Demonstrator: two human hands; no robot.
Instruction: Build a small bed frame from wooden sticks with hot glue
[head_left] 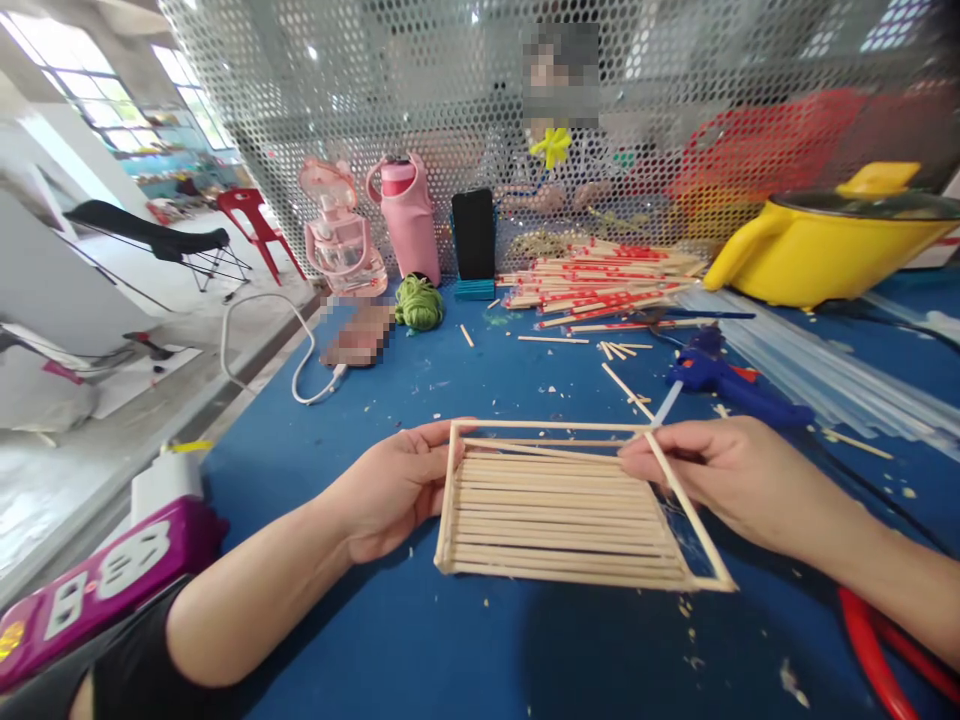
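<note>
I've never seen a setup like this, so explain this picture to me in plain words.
There is no machine here: a person works with two bare hands. The single picture comes from a camera worn on their head, looking forward and down.

The left hand holds the left side of a wooden-stick frame filled with side-by-side sticks. The right hand grips near its far right corner, its fingers at the end of a slanted stick.

On the blue tabletop, beyond the frame, are a glue gun, clear glue sticks, a pile of red-marked wrapped sticks, a green yarn ball and a yellow pot.
</note>
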